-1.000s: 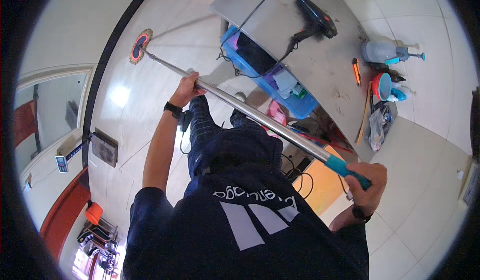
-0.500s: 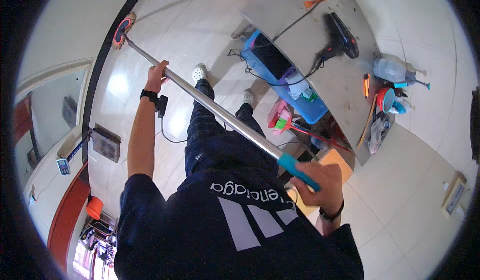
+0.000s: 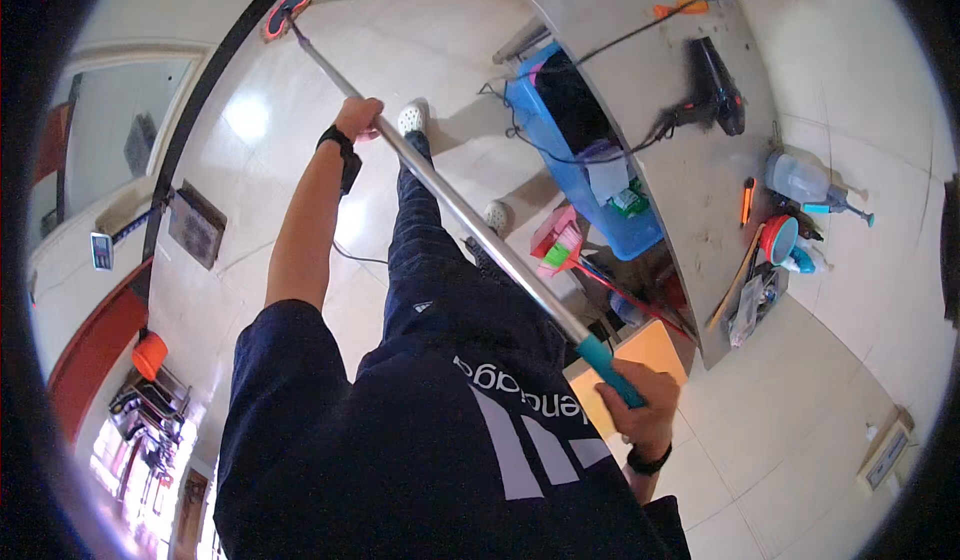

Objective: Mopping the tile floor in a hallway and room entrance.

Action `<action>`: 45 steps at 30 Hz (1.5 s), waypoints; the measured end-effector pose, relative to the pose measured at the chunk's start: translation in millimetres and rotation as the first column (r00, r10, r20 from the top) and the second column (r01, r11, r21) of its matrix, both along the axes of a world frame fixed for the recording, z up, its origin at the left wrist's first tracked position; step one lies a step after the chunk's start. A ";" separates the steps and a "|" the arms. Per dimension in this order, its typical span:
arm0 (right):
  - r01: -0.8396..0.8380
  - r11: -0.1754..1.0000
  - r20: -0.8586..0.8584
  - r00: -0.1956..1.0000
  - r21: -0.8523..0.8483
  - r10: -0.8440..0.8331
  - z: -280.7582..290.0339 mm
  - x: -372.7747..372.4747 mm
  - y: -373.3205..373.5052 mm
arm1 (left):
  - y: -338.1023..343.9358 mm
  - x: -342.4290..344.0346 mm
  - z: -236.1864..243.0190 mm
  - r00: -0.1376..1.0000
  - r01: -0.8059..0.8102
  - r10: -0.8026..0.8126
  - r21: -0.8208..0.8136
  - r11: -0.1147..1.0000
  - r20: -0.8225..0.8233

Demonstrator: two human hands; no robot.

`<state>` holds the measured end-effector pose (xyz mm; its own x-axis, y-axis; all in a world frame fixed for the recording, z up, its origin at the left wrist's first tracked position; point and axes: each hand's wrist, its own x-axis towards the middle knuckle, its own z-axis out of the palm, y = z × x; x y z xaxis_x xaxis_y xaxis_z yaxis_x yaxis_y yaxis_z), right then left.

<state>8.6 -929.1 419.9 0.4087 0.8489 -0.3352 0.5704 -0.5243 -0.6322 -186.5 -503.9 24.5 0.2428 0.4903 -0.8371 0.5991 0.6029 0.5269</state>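
Mop pole [image 3: 450, 198] is held by L hand [image 3: 358, 118] &, near right, R hand [image 3: 648, 400], fingers wrapped round it; mop head [image 3: 288, 10] is seen far left.

two hands [image 3: 358, 118], one mop [image 3: 468, 214], two shoes [image 3: 413, 118], one hairdryer [image 3: 718, 90]

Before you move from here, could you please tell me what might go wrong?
If swung rightward, the mop might snag the black cord looping past the edge of the grey table, perhaps tugging the hair dryer if they are connected. A sideways step with the right shoe could knock the nearby pink dustpan.
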 end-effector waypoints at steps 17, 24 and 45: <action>0.603 0.772 0.265 0.725 0.201 -0.635 67.9 85.9 -134.0 | -179.9 50.0 54.0 0.866 0.319 -0.299 0.017 0.948 0.400; 0.487 0.873 0.297 0.830 0.024 -0.471 8.7 44.4 0.5 | -45.1 12.9 20.6 0.999 -0.034 0.037 -0.085 0.996 0.040; 0.511 0.773 0.447 0.630 0.377 -0.634 65.0 176.9 -60.2 | -191.0 80.8 81.8 0.946 -0.204 0.262 -0.281 0.938 0.189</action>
<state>185.5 -989.3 484.9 0.8871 0.3999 0.2306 0.4616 -0.7615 -0.4551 -105.7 -694.8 106.3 0.3398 0.3333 -0.8795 0.3117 0.8423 0.4397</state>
